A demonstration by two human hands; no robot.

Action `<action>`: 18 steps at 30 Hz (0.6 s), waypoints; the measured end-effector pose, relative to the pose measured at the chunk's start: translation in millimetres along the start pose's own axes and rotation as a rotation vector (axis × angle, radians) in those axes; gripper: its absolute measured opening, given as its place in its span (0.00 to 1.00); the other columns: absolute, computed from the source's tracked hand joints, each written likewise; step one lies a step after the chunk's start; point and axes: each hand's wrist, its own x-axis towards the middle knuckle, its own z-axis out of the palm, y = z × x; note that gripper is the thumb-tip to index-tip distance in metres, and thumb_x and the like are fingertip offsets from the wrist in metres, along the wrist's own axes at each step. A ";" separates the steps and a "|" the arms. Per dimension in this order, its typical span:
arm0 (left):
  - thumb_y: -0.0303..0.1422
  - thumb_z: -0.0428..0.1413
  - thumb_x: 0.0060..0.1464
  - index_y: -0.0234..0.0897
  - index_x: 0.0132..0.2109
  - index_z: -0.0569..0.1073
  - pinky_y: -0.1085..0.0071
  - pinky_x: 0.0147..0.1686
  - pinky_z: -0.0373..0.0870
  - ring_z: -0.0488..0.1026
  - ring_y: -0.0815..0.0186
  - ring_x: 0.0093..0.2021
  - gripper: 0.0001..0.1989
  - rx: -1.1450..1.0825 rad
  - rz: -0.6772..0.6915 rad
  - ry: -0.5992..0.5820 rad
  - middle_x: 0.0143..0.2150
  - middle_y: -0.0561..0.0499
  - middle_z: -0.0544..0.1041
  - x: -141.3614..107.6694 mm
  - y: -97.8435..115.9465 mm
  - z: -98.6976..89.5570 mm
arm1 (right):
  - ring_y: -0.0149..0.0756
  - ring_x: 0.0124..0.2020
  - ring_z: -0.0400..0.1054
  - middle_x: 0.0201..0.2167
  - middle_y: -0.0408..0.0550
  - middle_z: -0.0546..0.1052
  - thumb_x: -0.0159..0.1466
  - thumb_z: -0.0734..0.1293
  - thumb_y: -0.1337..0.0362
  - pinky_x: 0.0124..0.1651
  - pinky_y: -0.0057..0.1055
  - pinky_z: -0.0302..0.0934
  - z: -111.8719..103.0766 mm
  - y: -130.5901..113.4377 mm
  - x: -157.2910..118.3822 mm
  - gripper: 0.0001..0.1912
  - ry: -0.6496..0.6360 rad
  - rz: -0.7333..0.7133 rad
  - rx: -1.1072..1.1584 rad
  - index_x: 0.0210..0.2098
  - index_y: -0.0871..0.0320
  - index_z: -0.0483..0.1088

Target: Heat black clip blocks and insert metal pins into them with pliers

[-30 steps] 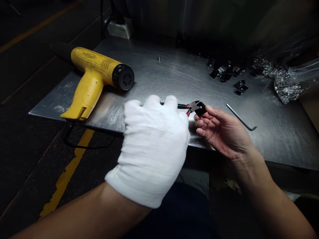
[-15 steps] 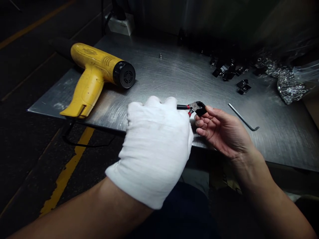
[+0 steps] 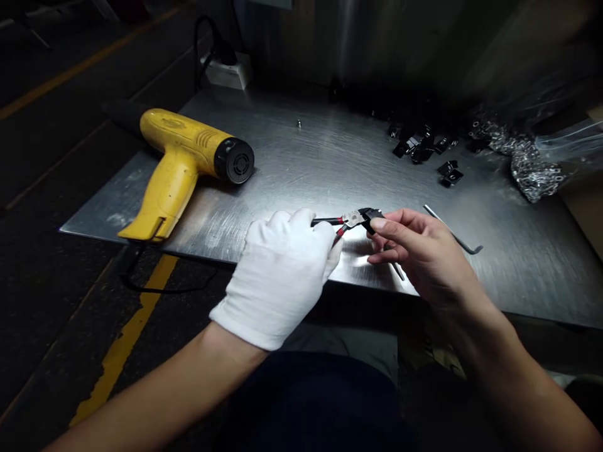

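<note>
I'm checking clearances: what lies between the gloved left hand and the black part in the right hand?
In the head view, the pliers reach from the left hand to the black part.

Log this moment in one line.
left hand: gripping pliers | right hand: pinching black part | table: heat gun, rod

The left hand [image 3: 287, 263] wore a plain white fabric glove [image 3: 268, 301] ending at the wrist; right hand [image 3: 431, 251] and both forearms [image 3: 188, 376] were bare. A dark navy garment [image 3: 315, 402] was worn.
</note>
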 end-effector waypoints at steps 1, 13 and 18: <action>0.41 0.48 0.67 0.36 0.43 0.73 0.60 0.33 0.60 0.71 0.53 0.37 0.15 0.012 -0.012 0.018 0.38 0.43 0.74 -1.0 -1.7 2.5 | 0.35 0.34 0.70 0.31 0.48 0.74 0.61 0.80 0.57 0.36 0.29 0.76 1.3 0.1 0.5 0.17 -0.008 0.003 -0.017 0.37 0.62 0.74; 0.37 0.49 0.67 0.37 0.41 0.73 0.65 0.40 0.67 0.73 0.60 0.39 0.11 -0.381 -0.410 0.143 0.37 0.47 0.76 -31.5 -49.9 7.0 | 0.36 0.30 0.72 0.30 0.50 0.76 0.59 0.78 0.42 0.32 0.27 0.73 75.2 -20.6 10.3 0.26 -0.068 -0.123 -0.131 0.38 0.61 0.76; 0.44 0.52 0.66 0.39 0.41 0.74 0.70 0.36 0.67 0.71 0.67 0.31 0.14 -0.849 -0.772 0.398 0.31 0.54 0.74 -70.9 -104.2 -15.1 | 0.41 0.42 0.76 0.46 0.56 0.77 0.74 0.50 0.36 0.40 0.32 0.74 154.4 -6.5 32.8 0.36 -0.284 -0.022 -0.248 0.50 0.61 0.71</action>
